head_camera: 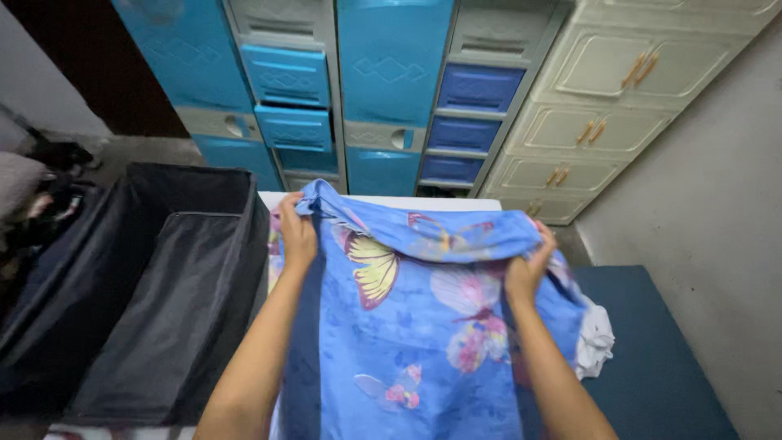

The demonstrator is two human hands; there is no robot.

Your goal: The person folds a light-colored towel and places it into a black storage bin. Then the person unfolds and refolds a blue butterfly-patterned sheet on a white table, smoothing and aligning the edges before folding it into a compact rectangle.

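Both hands grip one blue cloth printed with butterflies (415, 326), which is spread out in front of the person and hangs down between the forearms. The left hand (297, 232) is closed on the cloth's upper left edge, fingers curled over the fabric near a bunched corner. The right hand (528, 265) is closed on the upper right edge, where the cloth folds over into a thick roll running across the top between the two hands. Beneath the cloth lies a white surface (366, 201), its far edge showing just beyond the fabric. A crumpled white cloth (597, 338) lies just beside the blue one on the right, on a dark blue mat (660, 358). To the left stands an open black fabric bin (163, 310). Blue plastic drawer cabinets (342, 81) and a cream drawer cabinet (611, 90) stand against the far wall.
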